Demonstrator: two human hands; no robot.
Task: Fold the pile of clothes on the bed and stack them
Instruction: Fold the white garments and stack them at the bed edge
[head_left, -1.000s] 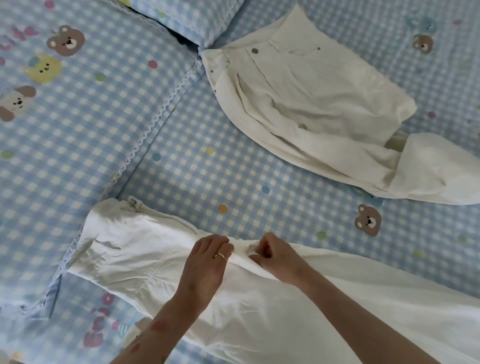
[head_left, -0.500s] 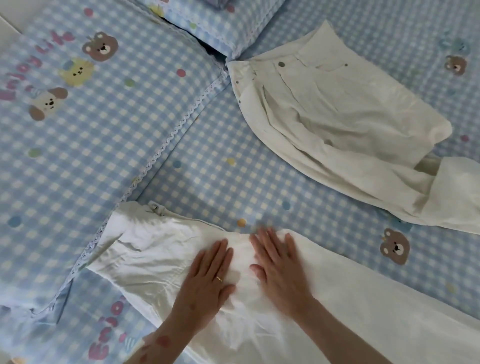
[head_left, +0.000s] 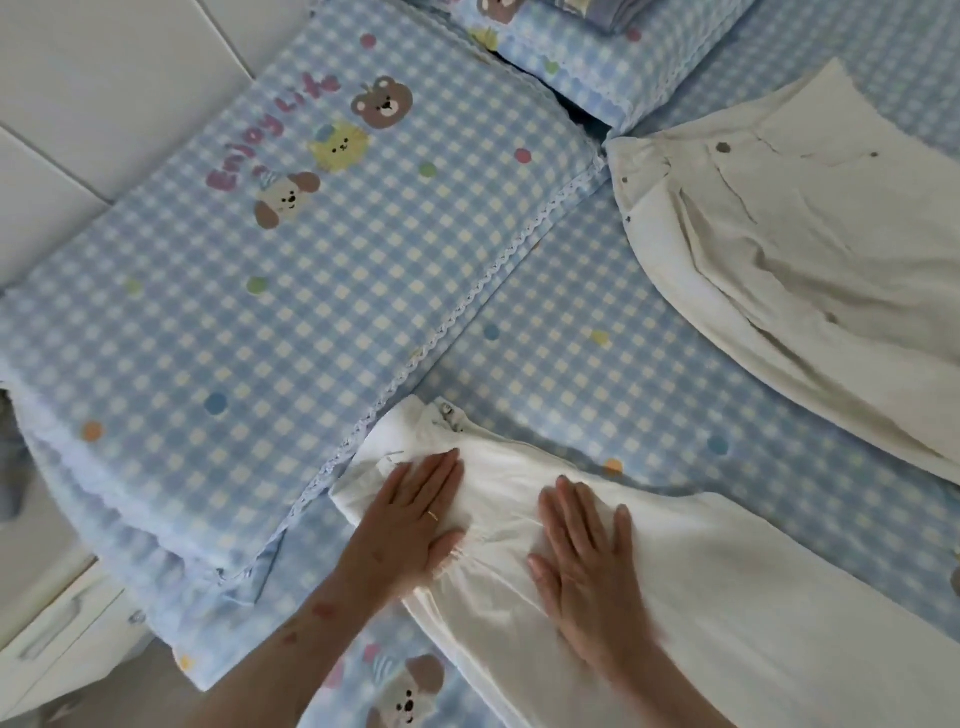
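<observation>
White trousers (head_left: 727, 587) under flat hands (head_left: 498, 530)

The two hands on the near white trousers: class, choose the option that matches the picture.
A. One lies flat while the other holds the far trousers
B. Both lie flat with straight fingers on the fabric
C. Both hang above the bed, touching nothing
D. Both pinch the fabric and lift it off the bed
B: the left hand and the right hand both lie flat, fingers straight, on the near white trousers.
</observation>
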